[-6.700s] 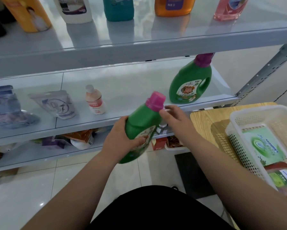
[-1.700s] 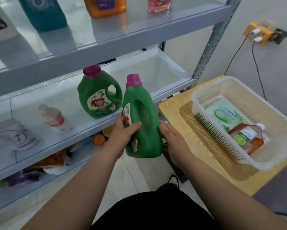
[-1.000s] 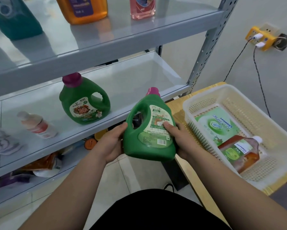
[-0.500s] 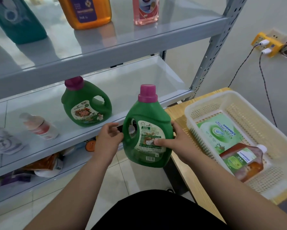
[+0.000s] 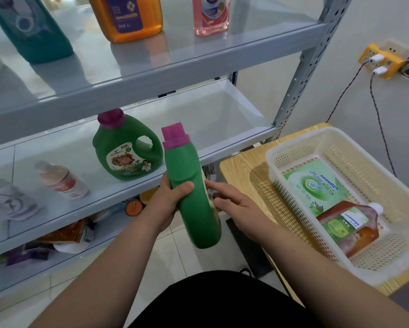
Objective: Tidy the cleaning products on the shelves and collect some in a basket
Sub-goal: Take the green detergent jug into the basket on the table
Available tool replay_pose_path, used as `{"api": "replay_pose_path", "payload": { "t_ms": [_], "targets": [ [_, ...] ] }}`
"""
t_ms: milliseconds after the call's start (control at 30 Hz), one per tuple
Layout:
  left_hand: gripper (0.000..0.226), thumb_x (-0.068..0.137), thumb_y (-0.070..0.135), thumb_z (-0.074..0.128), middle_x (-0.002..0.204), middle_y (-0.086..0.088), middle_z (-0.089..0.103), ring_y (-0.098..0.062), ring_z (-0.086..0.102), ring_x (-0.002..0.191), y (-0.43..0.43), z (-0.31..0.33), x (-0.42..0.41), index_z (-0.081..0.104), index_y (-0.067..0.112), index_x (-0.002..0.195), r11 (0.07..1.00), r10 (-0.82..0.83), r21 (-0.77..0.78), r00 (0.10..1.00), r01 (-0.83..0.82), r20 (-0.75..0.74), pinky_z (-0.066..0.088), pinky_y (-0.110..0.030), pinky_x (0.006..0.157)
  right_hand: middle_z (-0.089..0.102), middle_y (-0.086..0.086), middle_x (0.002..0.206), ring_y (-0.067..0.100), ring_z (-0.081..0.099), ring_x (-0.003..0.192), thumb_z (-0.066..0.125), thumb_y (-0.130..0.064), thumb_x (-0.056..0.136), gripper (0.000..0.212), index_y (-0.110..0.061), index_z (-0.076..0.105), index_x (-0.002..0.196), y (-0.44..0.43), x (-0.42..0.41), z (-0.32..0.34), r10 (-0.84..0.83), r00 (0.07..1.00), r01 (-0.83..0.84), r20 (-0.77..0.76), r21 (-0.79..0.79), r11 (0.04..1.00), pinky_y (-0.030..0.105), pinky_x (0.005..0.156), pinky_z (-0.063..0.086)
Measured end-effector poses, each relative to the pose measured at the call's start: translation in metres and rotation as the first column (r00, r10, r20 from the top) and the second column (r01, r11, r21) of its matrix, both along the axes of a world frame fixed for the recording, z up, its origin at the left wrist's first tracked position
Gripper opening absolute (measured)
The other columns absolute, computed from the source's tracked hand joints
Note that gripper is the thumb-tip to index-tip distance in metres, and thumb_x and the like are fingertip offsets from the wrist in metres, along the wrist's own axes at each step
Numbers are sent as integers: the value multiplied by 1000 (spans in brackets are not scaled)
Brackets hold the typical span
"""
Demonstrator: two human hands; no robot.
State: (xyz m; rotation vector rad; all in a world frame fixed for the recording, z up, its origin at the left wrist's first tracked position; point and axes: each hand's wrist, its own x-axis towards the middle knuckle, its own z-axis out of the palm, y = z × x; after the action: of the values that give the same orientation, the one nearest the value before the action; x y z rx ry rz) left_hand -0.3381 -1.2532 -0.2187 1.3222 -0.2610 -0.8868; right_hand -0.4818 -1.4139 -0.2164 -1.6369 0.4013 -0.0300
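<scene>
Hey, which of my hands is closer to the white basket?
Right. The right hand lies between the green bottle and the white basket, fingers touching the bottle; the left hand grips the bottle from its other side, farther off.

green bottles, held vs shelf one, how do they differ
The held bottle tilts in the left hand; the shelf bottle stands upright. The held bottle shows its narrow side; the shelf bottle its label and handle. Both: green, magenta caps.
</scene>
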Motion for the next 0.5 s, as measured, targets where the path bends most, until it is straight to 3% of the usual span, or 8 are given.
{"api": "replay_pose_path", "payload": {
  "t_ms": [67,167,233,333,400,467,500],
  "targets": [
    [77,66,47,81,129,-13,71,-34,68,118,4,0,0,62,18,134,997,46,-59,988,-56,-150,60,-43,87,56,-29,135,-2,54,125,64,-64,81,57,-57,56,137,-2,4,-2,-37,999,35,-30,-68,997,39,107,46],
    [53,73,54,65,121,-17,74,-35,72,109,10,-1,0,81,21,111,988,69,-109,947,-108,-313,62,-44,79,58,-13,145,15,65,124,76,-84,62,102,-53,37,151,-8,7,-12,-65,986,78,-152,83,994,49,109,49],
    [46,82,53,58,118,-17,75,-34,74,105,10,-1,2,82,22,105,989,121,-49,946,-142,-301,62,-42,75,71,-14,129,16,74,109,83,-82,55,91,-64,45,135,-10,5,-18,-83,982,108,-171,141,984,43,97,58],
    [42,92,49,58,119,-16,75,-35,72,108,11,0,9,76,18,114,983,176,77,966,-165,-187,62,-40,78,74,-21,115,4,75,98,86,-78,56,67,-79,46,110,-11,2,-20,-153,978,166,-141,84,983,19,75,59],
    [68,75,56,82,120,-11,75,-33,72,110,11,1,12,63,18,129,988,109,122,991,-99,-80,61,-44,83,67,-17,125,5,72,105,85,-75,58,77,-74,39,120,-10,2,-23,-186,975,190,-124,22,982,24,84,59],
    [103,42,57,100,116,-4,77,-29,75,103,14,3,11,57,24,130,980,50,193,998,-43,-31,63,-42,79,63,-13,130,11,69,112,85,-69,64,89,-56,36,137,-8,3,-24,-162,980,160,-113,-23,987,33,93,57],
    [107,33,58,102,113,0,78,-25,76,100,15,3,11,57,30,126,973,55,224,998,-52,-6,63,-40,76,64,-13,129,12,68,113,83,-66,68,86,-48,39,140,-9,3,-22,-144,982,142,-124,-29,989,34,93,57]
  ]
}}
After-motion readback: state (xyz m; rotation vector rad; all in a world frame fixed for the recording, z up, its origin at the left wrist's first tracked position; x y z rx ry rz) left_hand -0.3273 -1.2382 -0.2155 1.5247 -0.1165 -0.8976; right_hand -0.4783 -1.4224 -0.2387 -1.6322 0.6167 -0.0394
